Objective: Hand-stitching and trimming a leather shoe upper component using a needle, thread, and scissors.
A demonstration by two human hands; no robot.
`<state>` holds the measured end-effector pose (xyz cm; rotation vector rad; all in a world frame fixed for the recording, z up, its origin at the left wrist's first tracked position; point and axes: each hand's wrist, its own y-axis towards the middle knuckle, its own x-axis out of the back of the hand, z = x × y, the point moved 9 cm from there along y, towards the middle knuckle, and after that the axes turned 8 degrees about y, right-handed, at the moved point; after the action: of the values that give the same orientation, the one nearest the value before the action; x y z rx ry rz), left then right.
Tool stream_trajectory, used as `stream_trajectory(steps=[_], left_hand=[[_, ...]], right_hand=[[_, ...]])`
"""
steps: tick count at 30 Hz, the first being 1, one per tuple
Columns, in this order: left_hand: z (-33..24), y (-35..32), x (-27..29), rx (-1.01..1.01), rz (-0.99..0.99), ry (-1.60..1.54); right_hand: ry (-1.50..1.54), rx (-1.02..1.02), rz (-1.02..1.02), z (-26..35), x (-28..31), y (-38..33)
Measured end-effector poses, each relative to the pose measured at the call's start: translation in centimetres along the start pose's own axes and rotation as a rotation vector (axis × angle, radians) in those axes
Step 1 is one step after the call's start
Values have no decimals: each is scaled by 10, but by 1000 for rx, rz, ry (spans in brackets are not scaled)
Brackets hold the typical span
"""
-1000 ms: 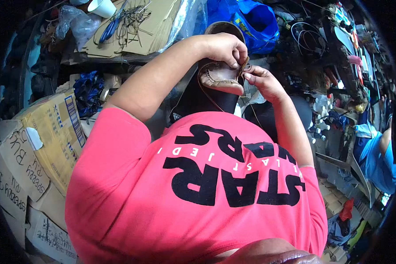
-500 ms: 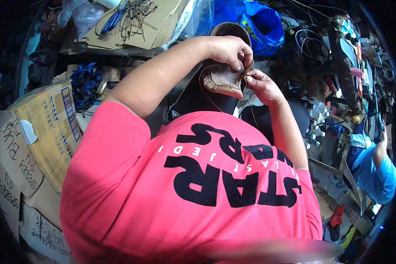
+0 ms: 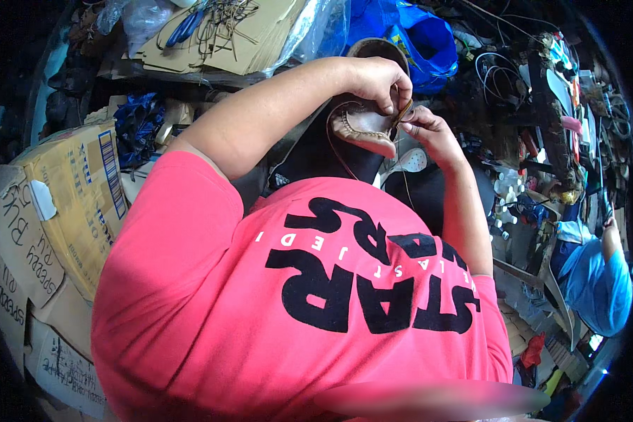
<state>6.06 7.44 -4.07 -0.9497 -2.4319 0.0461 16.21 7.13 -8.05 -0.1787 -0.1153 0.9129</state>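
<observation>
A brown leather shoe upper [image 3: 362, 126] with a puckered, stitched rim rests over my lap, above my pink shirt. My left hand [image 3: 380, 81] is closed over its top edge and holds it. My right hand [image 3: 425, 126] pinches a small thin tool [image 3: 403, 111] at the shoe's right edge, fingertips touching those of the left hand. A dark thread [image 3: 333, 144] loops down from the shoe along its left side.
Cardboard boxes [image 3: 63, 204] stack at my left. Flat cardboard with scissors and cords [image 3: 211, 28] lies ahead, beside a blue plastic bag [image 3: 418, 39]. Tools and clutter fill the right side [image 3: 548, 105]. Another person in a blue top [image 3: 598, 281] sits at the far right.
Both hands and the shoe stay together; the right fingers have shifted slightly at the shoe's edge. The view has drifted a little.
</observation>
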Motion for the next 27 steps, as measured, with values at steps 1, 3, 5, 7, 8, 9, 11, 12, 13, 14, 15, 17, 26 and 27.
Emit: stream_trajectory(steps=[1, 3, 5, 7, 8, 9, 11, 12, 13, 14, 15, 17, 26, 27], left_hand=[[-1, 0, 0, -2, 0, 0], [-2, -2, 1, 8, -30, 74], [-4, -4, 1, 25, -45, 73], [-1, -4, 2, 36, -57, 72], [1, -3, 1, 14, -53, 18], [0, -5, 1, -5, -52, -37], [3, -4, 1, 35, -14, -35], [4, -4, -1, 71, 28, -32], [3, -4, 0, 68, 28, -32], [2, -4, -1, 62, 55, -13], [2, -4, -2, 59, 81, 6], [1, -5, -2, 51, 75, 28], [2, -6, 1, 67, 41, 87], [2, -6, 2, 71, 37, 93]], right_hand=[[-1, 0, -1, -3, -1, -1], [293, -91, -41, -17, -3, -3], [321, -123, -37, -27, -7, -5], [561, -111, -87, -35, -9, -7], [552, -116, -72, -39, -9, -9], [552, -117, -69, -37, -10, -9], [540, -168, -86, -37, -9, -13], [538, -169, -87, -34, -10, -15], [503, -164, -102, -32, -9, -17], [468, -159, -117, -30, -9, -19], [466, -159, -116, -29, -10, -21], [408, -169, -149, -29, -10, -26], [481, -102, -172, -29, -12, -15], [508, -84, -145, -30, -12, -13]])
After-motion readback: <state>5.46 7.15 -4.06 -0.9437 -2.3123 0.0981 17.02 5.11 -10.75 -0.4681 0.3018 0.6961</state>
